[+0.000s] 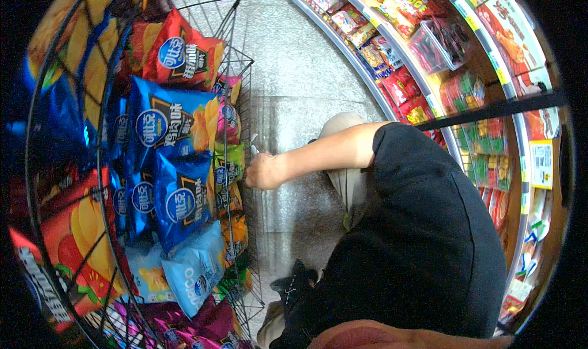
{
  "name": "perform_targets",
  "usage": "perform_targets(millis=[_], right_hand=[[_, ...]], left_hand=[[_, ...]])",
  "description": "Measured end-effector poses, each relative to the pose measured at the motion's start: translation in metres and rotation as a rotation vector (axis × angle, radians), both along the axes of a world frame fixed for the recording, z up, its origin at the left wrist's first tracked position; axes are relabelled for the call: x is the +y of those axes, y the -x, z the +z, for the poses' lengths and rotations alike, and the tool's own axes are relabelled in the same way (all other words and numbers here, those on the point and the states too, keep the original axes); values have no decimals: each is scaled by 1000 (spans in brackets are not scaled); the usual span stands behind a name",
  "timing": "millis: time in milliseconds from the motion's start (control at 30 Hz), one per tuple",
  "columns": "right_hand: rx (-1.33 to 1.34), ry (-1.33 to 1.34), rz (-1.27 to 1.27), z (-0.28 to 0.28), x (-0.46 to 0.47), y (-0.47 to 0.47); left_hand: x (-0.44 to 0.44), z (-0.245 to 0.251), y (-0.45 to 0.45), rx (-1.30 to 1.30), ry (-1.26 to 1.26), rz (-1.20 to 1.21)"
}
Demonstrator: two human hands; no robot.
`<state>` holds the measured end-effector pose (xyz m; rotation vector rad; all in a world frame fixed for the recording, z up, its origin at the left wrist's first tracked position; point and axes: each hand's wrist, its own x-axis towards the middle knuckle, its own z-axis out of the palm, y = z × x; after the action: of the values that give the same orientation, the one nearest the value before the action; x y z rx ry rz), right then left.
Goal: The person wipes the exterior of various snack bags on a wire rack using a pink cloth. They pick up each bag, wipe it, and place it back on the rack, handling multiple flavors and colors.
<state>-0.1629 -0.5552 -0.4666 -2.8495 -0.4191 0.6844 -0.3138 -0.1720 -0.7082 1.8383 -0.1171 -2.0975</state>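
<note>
My right hand [264, 170] is at the right side of a black wire rack [250, 119], fingers curled, with a small white piece [254, 149] sticking out at them; what this piece is cannot be told. Just left of the hand sits a green chip bag [232, 163] inside the rack. Blue chip bags [181, 202] fill the middle, with a red bag [183, 50] above and light blue bags [197, 271] below. My left hand is out of view; blurred skin, apparently of my left arm, crosses the bottom edge.
Curved-looking shelves [427, 87] with packaged snacks and a clear plastic tub [436, 45] line the right side. Grey floor tiles [294, 68] lie between rack and shelves. My bent leg in beige trousers [344, 179] and a black shoe [294, 282] are beside the rack.
</note>
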Motion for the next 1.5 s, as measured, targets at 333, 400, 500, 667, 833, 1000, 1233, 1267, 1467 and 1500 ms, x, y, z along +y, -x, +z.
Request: perform_targets(millis=[333, 400, 500, 667, 833, 1000, 1233, 1267, 1467, 1500], right_hand=[[78, 88, -4, 19, 8, -21], [46, 29, 20, 24, 7, -19], [-3, 46, 43, 24, 2, -10], [-243, -161, -19, 25, -13, 9], [-60, -243, -157, 44, -28, 20], [32, -215, -255, 55, -31, 31], [98, -195, -136, 47, -2, 57], [19, -102, -42, 44, 3, 61], [81, 61, 63, 2, 28, 66], [157, 10, 67, -4, 28, 65]], left_hand=[[-17, 14, 40, -52, 1, 173], [-21, 16, 48, -58, 0, 198], [-21, 13, 63, -75, 6, 230], [-20, 5, 95, -131, 56, 267], [-29, 92, 98, -322, 282, 390], [61, 300, 118, -1898, -95, 833], [188, 261, 316, -1690, -958, 1408], [180, 226, 329, -1404, -837, 1597], [107, 108, 278, -596, -150, 2007], [99, 103, 262, -558, -105, 2007]])
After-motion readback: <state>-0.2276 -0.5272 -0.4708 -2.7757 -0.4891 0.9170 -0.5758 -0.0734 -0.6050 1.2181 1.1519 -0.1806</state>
